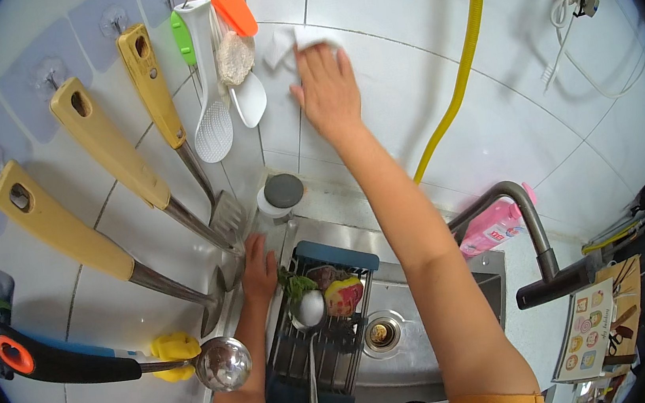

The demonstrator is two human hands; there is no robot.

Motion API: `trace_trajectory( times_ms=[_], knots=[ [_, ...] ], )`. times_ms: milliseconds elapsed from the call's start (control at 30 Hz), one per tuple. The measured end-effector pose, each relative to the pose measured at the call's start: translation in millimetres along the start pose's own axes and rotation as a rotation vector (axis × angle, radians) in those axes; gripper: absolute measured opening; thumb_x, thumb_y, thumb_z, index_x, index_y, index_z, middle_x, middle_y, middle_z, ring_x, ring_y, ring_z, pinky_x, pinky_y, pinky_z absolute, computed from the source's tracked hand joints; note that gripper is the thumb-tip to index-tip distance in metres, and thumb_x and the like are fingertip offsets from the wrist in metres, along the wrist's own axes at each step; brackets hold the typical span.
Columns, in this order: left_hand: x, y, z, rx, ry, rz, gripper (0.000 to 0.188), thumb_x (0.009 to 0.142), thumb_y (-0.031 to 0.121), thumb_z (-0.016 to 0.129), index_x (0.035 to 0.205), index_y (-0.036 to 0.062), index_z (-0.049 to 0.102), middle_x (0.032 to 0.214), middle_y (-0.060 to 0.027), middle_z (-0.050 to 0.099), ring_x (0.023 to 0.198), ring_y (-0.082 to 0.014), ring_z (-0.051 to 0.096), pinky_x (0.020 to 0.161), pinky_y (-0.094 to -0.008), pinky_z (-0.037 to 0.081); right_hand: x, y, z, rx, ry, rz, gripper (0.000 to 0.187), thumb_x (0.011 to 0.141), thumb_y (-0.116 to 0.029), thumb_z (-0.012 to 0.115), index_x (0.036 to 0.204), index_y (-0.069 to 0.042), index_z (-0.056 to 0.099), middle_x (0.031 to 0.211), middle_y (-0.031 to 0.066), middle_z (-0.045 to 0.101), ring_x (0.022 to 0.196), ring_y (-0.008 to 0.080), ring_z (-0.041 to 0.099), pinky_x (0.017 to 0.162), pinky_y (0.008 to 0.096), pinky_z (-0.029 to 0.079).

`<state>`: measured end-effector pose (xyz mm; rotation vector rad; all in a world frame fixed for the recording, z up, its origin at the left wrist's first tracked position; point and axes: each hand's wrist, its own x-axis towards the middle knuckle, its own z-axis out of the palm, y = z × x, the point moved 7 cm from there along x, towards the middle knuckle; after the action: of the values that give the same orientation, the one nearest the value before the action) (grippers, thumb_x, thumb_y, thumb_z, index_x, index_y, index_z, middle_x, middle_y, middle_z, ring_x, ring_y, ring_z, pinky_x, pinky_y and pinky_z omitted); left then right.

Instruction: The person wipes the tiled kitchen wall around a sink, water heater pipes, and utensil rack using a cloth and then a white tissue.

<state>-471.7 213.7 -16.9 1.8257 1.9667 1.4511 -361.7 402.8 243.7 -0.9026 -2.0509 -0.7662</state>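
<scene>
One of your hands, the right hand (328,89), reaches up to the white tiled wall (385,87) with its fingertips over a white cloth (315,35). The cloth lies against the tiles, above the sink's back edge; a crumpled part shows to the left of your fingers. Those fingers are straight and close together, the thumb apart; you cannot tell from here whether they pinch the cloth or only press it.

Your left hand (257,272) is low, beside the sink's left edge, its fingers extended and slightly parted, with no object seen in it. Whether it touches the ledge is unclear.

Just right of it, a drying rack (355,253) spans the left part of the sink (412,326), carrying leafy greens (295,286), a red-and-yellow item (344,297) and a long-handled spoon (312,390). Near the sink's back left corner stands a grey-lidded container (283,192); near its back right corner, a pink bottle (493,228) is partly behind the faucet (531,217). A yellow hose (471,41) hangs right of your raised hand.
</scene>
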Motion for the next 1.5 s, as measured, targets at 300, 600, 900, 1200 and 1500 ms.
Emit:
trace_trajectory(
  times_ms=[300, 600, 900, 1200, 1500],
  knots=[
    [-4, -7, 4, 0.004, -0.057, -0.028, 0.040, 0.093, 0.020, 0.046, 0.126, -0.0027, 0.042, 0.133, -0.0220, 0.040, 0.125, -0.0384, 0.039, 0.101, -0.0392, 0.035, 30, 18, -33, -0.065, 0.146, 0.057, 0.058, 0.078, -0.032, 0.063, 0.127, -0.006, 0.047, 0.131, 0.0063, 0.045, 0.127, 0.0209, 0.036, 0.106, 0.0430, 0.025],
    [-8, -11, 0, 0.004, 0.004, 0.024, 0.038, 0.091, 0.016, 0.049, 0.123, -0.0027, 0.045, 0.129, -0.0224, 0.043, 0.120, -0.0389, 0.042, 0.098, -0.0405, 0.038, -58, 17, -4, -0.033, -0.074, 0.041, 0.054, 0.076, -0.029, 0.065, 0.123, -0.006, 0.051, 0.126, 0.0060, 0.049, 0.123, 0.0213, 0.039, 0.106, 0.0417, 0.027],
    [-2, -4, 2, 0.084, 0.039, 0.069, 0.033, 0.089, 0.014, 0.052, 0.118, -0.0026, 0.051, 0.122, -0.0222, 0.050, 0.114, -0.0393, 0.048, 0.094, -0.0430, 0.040, -233, 49, 11, -0.078, -0.316, 0.393, 0.056, 0.079, -0.027, 0.064, 0.120, 0.007, 0.048, 0.130, 0.0224, 0.043, 0.116, 0.0352, 0.042, 0.106, 0.0455, 0.026],
    [0, 0, 7, 0.104, -0.002, 0.102, 0.035, 0.087, 0.014, 0.053, 0.118, -0.0031, 0.051, 0.122, -0.0231, 0.050, 0.115, -0.0399, 0.047, 0.096, -0.0439, 0.039, -196, 12, 78, 0.014, -0.401, 0.424, 0.051, 0.082, -0.031, 0.060, 0.118, 0.005, 0.051, 0.133, 0.0209, 0.041, 0.119, 0.0370, 0.039, 0.105, 0.0461, 0.025],
    [1, -4, 5, 0.087, 0.009, 0.105, 0.035, 0.088, 0.013, 0.051, 0.119, -0.0027, 0.051, 0.122, -0.0226, 0.050, 0.115, -0.0383, 0.048, 0.096, -0.0416, 0.039, -257, 3, 97, 0.058, -0.502, 0.428, 0.042, 0.082, -0.029, 0.061, 0.110, 0.000, 0.053, 0.110, 0.0143, 0.054, 0.110, 0.0306, 0.045, 0.103, 0.0431, 0.029]
  ],
)
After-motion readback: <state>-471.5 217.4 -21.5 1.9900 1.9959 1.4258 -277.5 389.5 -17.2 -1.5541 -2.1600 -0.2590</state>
